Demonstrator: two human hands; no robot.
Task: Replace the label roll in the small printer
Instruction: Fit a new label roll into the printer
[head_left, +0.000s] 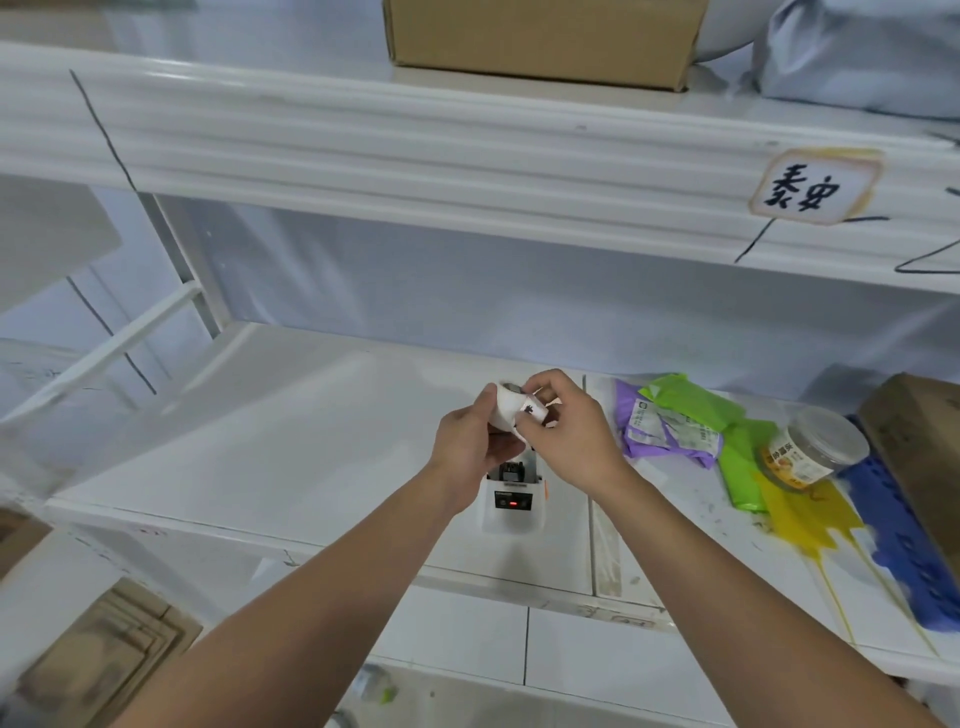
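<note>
A small white label printer (513, 506) stands on the white shelf (291, 447) near its front edge, with a dark panel and a red light on its face; its top is partly hidden by my hands. Above it I hold a white label roll (510, 410) between both hands. My left hand (470, 447) cups the roll from the left and below. My right hand (569, 431) pinches the roll's loose end, which bears a small dark mark, with thumb and forefinger.
Purple and green packets (675, 421), a clear plastic jar (815, 449), a yellow bag (810, 519) and a blue strip (904, 551) lie on the shelf to the right. A brown box (919, 447) stands at far right. Cardboard box (540, 41) sits on the upper shelf.
</note>
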